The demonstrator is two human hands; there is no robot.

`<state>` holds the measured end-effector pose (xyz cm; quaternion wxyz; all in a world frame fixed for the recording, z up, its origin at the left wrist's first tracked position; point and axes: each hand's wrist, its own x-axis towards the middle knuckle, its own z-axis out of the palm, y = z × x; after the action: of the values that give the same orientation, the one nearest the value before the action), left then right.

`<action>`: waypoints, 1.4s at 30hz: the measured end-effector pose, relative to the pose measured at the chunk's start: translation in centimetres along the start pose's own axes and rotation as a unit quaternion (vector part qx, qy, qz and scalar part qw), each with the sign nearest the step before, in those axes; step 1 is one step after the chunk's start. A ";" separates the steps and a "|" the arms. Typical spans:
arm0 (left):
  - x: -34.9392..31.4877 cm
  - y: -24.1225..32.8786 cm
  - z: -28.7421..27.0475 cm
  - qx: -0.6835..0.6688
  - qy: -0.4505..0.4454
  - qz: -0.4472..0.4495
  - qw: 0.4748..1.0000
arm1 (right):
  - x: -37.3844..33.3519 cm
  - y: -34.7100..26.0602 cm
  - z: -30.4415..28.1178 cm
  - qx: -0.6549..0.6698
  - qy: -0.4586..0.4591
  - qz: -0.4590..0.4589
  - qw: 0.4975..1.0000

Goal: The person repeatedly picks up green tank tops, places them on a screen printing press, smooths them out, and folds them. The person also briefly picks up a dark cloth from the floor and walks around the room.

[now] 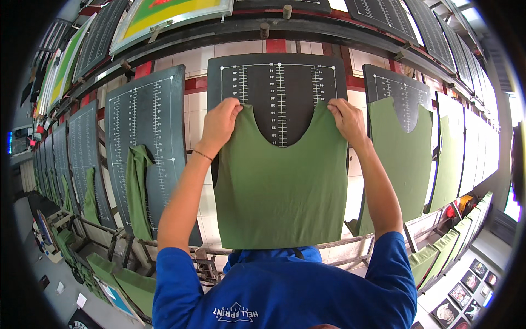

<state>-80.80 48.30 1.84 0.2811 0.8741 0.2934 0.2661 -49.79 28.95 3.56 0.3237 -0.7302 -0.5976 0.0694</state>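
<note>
Both arms reach up from six o'clock in blue sleeves, elbows spread wide, forearms slanting inward. The left hand [220,125], with a thin bracelet [203,156] at its wrist, sits at eleven o'clock, thumb and fingers pinched together on one top corner of a green shirt [282,192]. The right hand [349,122], at one o'clock, pinches the other top corner in the same way.

Around them, a board [121,137] at nine o'clock carries a crumpled green cloth [139,189], and at three o'clock another green shirt piece [395,164] lies spread over its own board. A dark metal rail [241,26] crosses at twelve, beyond the work, and a yellow and green framed screen [181,19] lies toward eleven.

The held shirt lies between the hands and below them, toward six o'clock, over the dark marked board [260,82]; its scooped neckline dips between the two grips, leaving the board's upper part bare.
</note>
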 end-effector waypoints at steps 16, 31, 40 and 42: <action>4.3 -3.1 -0.4 0.143 -0.080 0.050 0.985 | 4.0 2.9 2.1 -0.063 -0.001 -0.036 0.997; 1.4 -2.0 -6.3 0.336 -0.026 -0.182 0.924 | 0.2 1.8 -1.3 -0.141 0.105 0.228 0.958; -28.4 5.1 -4.6 -0.100 -0.031 -0.447 0.889 | -24.7 -2.7 -3.6 0.319 -0.235 0.445 0.803; -34.1 6.2 -4.8 -0.169 -0.045 -0.466 0.867 | -28.3 -4.4 -5.0 0.335 -0.279 0.469 0.768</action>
<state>-104.92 23.16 -1.03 0.5291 0.5856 0.6041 0.1101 -58.75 1.37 1.82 0.2939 -0.7136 -0.1838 0.6087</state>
